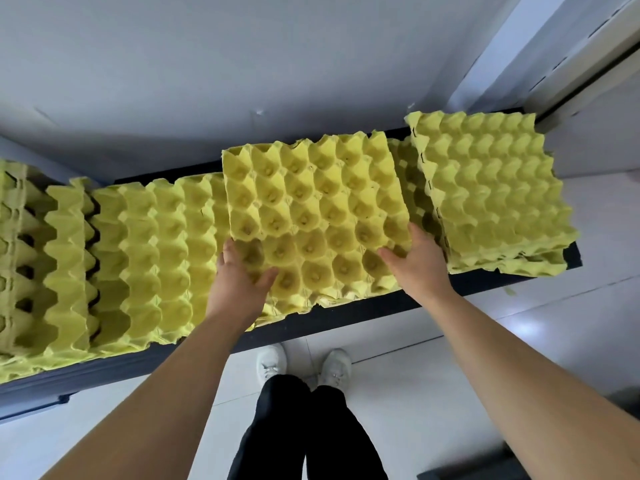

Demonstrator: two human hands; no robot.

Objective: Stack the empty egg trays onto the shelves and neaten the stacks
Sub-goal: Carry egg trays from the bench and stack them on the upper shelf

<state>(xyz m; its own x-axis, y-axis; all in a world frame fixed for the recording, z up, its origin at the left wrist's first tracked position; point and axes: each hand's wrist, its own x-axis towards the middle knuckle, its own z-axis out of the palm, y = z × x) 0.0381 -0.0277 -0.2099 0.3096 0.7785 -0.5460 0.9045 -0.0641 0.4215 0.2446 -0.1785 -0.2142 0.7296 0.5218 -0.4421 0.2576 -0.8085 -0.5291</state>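
Head view: you are looking down on a dark shelf (pixel 346 317) against a pale wall (pixel 207 64), with yellow trays lined up along it.
Egg tray: the egg tray (pixel 311 209) you hold is at the middle of the shelf, cups facing up, turned slightly askew to the shelf's front edge.
Left hand: your left hand (pixel 239 275) grips the tray's near left corner, with the thumb (pixel 266 275) lying across the top and the fingers hidden under the edge.
Right hand: your right hand (pixel 415 258) grips the near right corner, thumb on top and fingers wrapped round the side.
Middle stack: the middle stack (pixel 294 306) shows beneath the held tray along its near edge. You cannot tell whether the tray rests on it or hangs just above.
Right stack: the right stack (pixel 491 192) stands just beside your right hand, higher, its front corner jutting past the shelf edge.
Left stack: the left stack (pixel 138 265) lies lower, partly under the held tray's left side.
Far-left stack: the far-left stack (pixel 20 271) is at the picture's edge, its trays uneven.
Below: your white shoes (pixel 272 362) and black trousers (pixel 311 427) show on the light tiled floor (pixel 450 375).
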